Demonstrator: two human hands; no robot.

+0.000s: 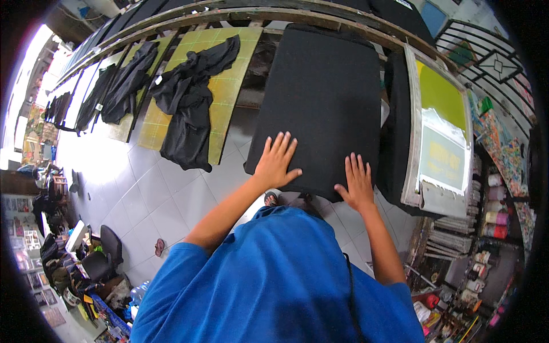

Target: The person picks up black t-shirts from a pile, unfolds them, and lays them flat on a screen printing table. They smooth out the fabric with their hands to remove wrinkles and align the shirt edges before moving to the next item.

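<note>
A black fabric garment is stretched smooth over a board in front of me. My left hand lies on its near left part, palm down with the fingers spread. On the near right part rests my right hand, flat, its thumb held apart from the fingers. Neither hand grips anything. Right of the board, a screen-printing frame with a yellow-green and pale mesh lies over another black-covered board. To the left, a crumpled black garment hangs over a yellowish board.
More boards with black garments run off to the left. A wooden rail crosses behind them. At the lower right are stacked frames and shelves of containers. An office chair and a sandal are at the lower left.
</note>
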